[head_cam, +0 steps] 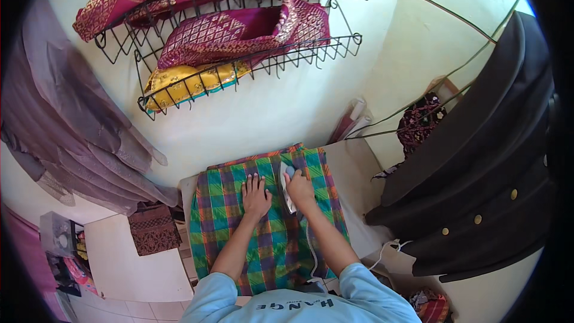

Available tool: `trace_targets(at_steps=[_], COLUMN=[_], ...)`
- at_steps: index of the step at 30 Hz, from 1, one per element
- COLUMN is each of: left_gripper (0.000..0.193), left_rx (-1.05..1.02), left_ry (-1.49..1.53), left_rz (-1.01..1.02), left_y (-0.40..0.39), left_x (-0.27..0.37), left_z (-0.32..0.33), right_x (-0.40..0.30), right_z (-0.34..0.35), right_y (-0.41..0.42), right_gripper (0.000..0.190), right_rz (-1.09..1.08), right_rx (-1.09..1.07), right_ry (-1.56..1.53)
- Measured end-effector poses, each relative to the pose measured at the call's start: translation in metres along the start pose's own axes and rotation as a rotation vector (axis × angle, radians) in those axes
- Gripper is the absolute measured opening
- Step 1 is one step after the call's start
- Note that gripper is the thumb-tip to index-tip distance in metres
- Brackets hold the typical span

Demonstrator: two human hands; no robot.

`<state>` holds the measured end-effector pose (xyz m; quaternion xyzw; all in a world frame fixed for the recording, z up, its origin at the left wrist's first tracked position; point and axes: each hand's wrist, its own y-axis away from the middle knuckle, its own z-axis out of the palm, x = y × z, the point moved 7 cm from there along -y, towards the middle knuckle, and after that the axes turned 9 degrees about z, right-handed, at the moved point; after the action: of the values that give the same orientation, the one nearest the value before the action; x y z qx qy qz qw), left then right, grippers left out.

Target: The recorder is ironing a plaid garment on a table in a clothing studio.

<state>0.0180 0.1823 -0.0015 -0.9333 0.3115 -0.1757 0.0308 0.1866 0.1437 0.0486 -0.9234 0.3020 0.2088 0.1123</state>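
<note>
A plaid cloth point(273, 242) in green, blue, purple and orange lies spread over a board or table point(354, 166) before me. My left hand point(256, 197) rests palm down on it, fingers apart, left of the iron. My right hand point(300, 190) is closed around the handle of a clothes iron point(286, 188), which stands on the cloth with its tip away from me. The iron's pale cord point(310, 242) runs down over the cloth towards my body. The soleplate is hidden against the cloth.
Wire wall racks point(269, 58) above hold folded maroon and gold cloths point(215, 36) and a yellow cloth point(193, 83). Sheer purple fabric point(94, 130) hangs left; a dark garment with gold buttons point(471, 166) hangs right. A white surface point(130, 273) at lower left bears a brown patterned cloth point(154, 229).
</note>
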Motion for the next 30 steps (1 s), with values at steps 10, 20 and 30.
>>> trace_targets(at_steps=[10,20,30], left_gripper=[0.061,0.061,0.061], left_rx=[0.010,-0.015,-0.075], left_ry=[0.033,0.015,-0.056], left_rz=[0.038,0.026,0.109], left_y=[-0.009,-0.014,-0.017], left_x=[0.034,0.031,0.071], left_z=[0.008,0.013,0.032], right_x=[0.013,0.036,0.057], right_z=[-0.015,-0.015,-0.032], right_y=[0.000,-0.010,-0.006], right_gripper=[0.057,0.059,0.059], right_rz=[0.111,0.082,0.119], right_rx=[-0.166,-0.098,-0.130], right_ry=[-0.029,0.010,0.066])
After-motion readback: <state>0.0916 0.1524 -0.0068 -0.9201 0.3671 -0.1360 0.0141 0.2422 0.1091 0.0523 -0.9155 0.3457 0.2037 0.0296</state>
